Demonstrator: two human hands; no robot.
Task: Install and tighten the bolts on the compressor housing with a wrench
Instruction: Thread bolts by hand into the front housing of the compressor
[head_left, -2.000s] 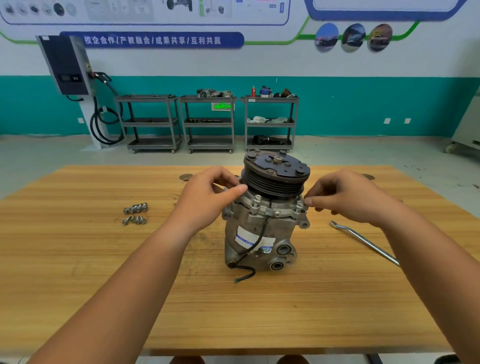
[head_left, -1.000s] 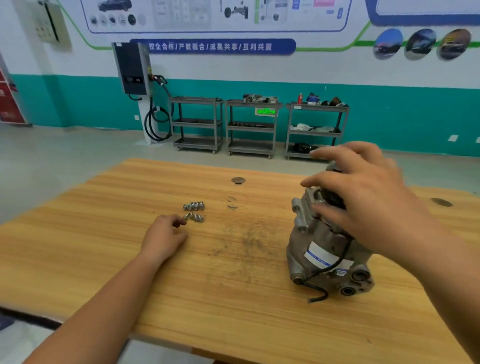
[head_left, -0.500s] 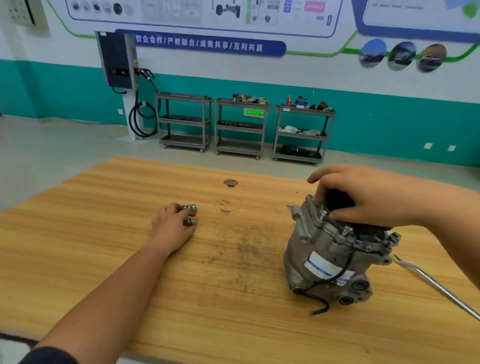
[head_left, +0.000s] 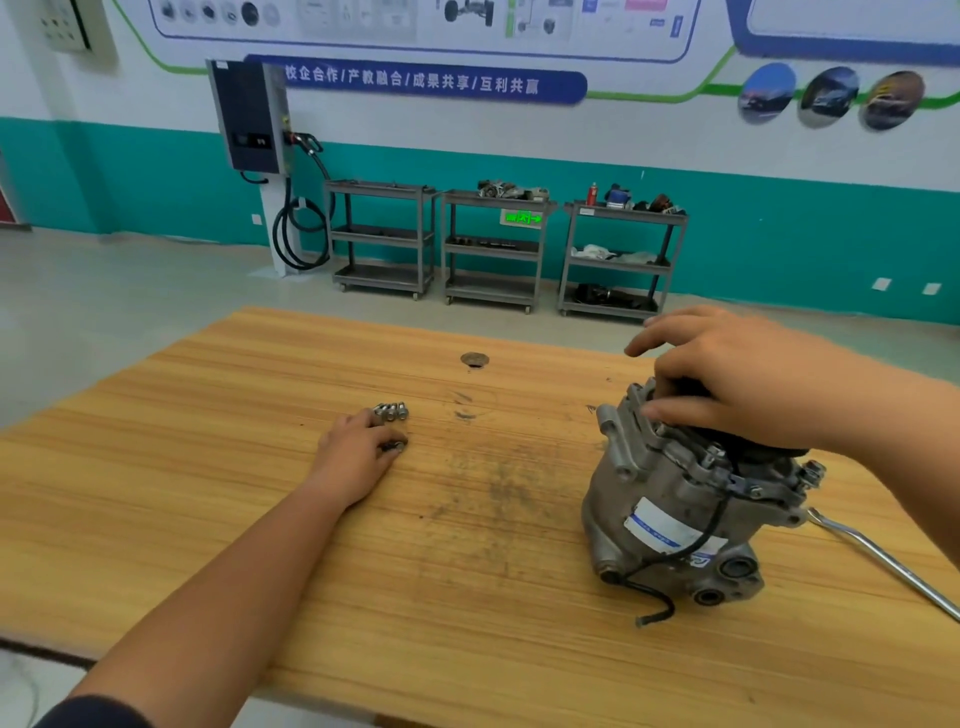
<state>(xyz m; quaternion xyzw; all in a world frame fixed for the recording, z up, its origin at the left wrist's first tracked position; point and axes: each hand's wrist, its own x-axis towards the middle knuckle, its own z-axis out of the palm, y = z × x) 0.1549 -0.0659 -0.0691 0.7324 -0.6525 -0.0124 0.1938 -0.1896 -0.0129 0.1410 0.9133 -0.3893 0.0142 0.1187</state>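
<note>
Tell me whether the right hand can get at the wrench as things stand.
Probably yes. The wrench lies on the table just right of the compressor, with nothing on it. The right hand grips the compressor's top, so it must let go first.

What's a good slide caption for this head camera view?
Left hand touches loose bolts on the wooden table while right hand steadies the compressor; wrench lies nearby.
</note>
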